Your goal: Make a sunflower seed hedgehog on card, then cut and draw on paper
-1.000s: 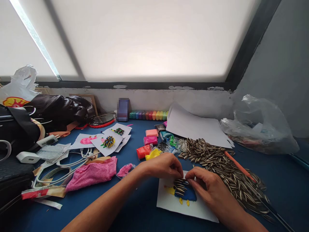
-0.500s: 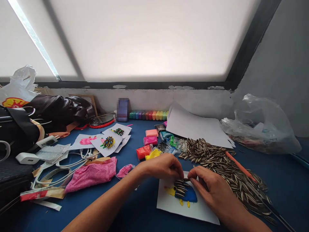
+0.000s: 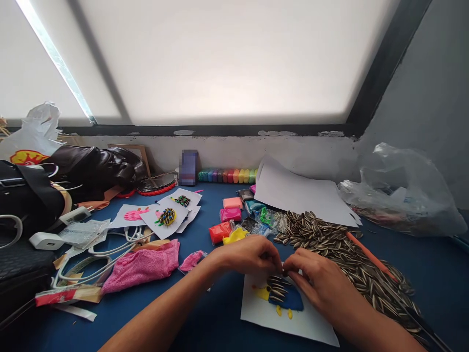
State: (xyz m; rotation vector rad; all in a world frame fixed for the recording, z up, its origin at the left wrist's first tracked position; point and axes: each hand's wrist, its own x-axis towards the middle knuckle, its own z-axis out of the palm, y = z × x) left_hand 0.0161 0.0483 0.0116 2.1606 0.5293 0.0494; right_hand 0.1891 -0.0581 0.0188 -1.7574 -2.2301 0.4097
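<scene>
One white card (image 3: 264, 314) lies on a blue table (image 3: 205, 315), front & just R of center, bearing a clay animal (image 3: 293, 300) w/ a blue body, yellow head & two yellow feet, as a person bends both bare hands over it. Dark striped seeds (image 3: 277, 289) lie in rows on the body, nearest the head. L hand (image 3: 256, 256) arches over the card's far edge, fingers curled & drawn narrow; cannot tell whether it grips anything, fingertips being partly hidden. R hand (image 3: 318, 276) comes in from the other side, thumb & forefinger close together above the animal's back, nearly meeting the L fingertips; a tiny dark bit shows there, too small to say if it's held. Just beside the R hand, a seed pile (image 3: 318, 237) spreads along the table w/ an orange stick (image 3: 370, 255) across it. Beyond the L hand sit yellow clay (image 3: 234, 236) & a red packet (image 3: 220, 232); farther L, a pink cloth (image 3: 142, 266) lies near white cords (image 3: 106, 252) & several decorated cards (image 3: 182, 224), well apart from the hands
</scene>
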